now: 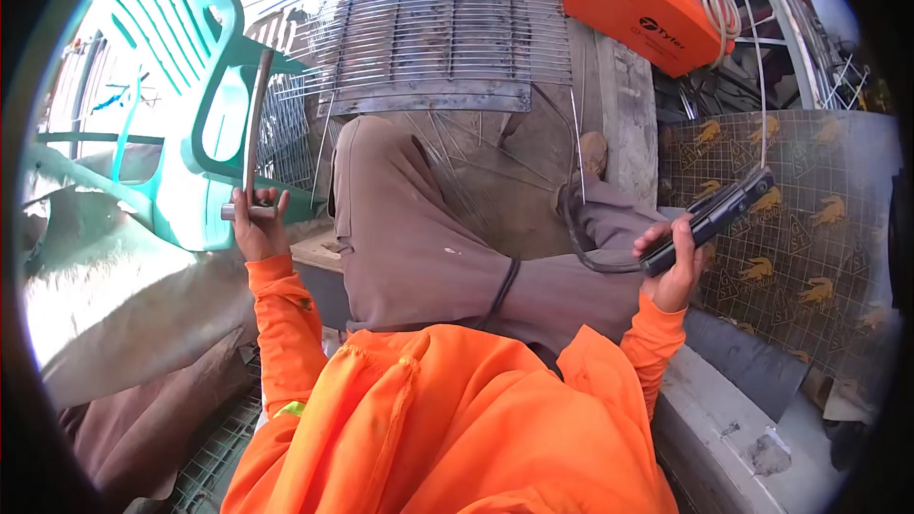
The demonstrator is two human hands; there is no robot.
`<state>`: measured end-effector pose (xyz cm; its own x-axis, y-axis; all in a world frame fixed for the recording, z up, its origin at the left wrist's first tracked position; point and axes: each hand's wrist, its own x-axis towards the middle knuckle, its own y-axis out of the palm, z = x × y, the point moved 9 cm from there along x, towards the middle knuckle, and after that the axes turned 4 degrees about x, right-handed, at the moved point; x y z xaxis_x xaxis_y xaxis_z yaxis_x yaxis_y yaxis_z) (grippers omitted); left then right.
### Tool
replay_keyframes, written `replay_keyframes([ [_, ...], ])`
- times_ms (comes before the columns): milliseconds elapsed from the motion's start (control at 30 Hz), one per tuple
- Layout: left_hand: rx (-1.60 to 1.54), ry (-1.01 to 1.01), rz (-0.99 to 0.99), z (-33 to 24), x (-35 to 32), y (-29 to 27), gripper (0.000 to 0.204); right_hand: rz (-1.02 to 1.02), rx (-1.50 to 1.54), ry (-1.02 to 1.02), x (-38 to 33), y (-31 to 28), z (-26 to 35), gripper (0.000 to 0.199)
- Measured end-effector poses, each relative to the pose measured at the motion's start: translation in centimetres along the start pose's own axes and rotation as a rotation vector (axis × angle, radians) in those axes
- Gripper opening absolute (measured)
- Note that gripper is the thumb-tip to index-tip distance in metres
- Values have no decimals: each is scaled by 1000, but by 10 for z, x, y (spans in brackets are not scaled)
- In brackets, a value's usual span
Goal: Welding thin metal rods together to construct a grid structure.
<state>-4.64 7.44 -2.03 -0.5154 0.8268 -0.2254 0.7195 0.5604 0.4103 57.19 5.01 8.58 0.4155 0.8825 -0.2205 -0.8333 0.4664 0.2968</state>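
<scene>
Two bare hands are raised, one on either side of the person's lap. The left hand (257, 236) is curled round the lower end of a metal bar (255, 133), where a short crosspiece (231, 212) juts out between the fingers; the bar stands nearly upright in front of the green plastic chair (203, 188). The right hand (678, 276) is wrapped round a black holder (721, 216), which tilts up to the right, with a thin rod (760, 86) rising from its far end and a dark cable (583, 252) looping away from its near end. Ahead, beyond the knees, lies a metal grate (447, 30) of many parallel bars, with a flat metal strip (419, 97) along its near side. Both hands are well apart from it. An orange machine (638, 5) sits just right of the grate, and a dark board (781, 247) with a gold pattern lies behind the holder.
</scene>
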Motion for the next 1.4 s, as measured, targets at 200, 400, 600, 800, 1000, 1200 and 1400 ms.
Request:
replay_keyframes([
  [200,-19,-94,18,33,-13,30,16,19,148,-52,-42,39,-69,14],
  [400,-1,-120,70,40,-17,45,13,215,-71,-48,-33,91,-78,13],
  [600,-112,-104,84,44,-34,42,11,269,-142,10,-37,117,-92,18],
  [800,-240,-225,6,61,-57,46,12,255,-150,12,-32,117,-96,19],
  [1000,-256,-318,52,75,-69,35,11,231,-163,35,-30,113,-101,19],
  [1200,-180,-342,64,77,-81,34,17,255,-186,57,-28,117,-105,20],
  [1400,17,-206,87,0,-66,25,14,262,-221,61,-26,118,-107,22],
])
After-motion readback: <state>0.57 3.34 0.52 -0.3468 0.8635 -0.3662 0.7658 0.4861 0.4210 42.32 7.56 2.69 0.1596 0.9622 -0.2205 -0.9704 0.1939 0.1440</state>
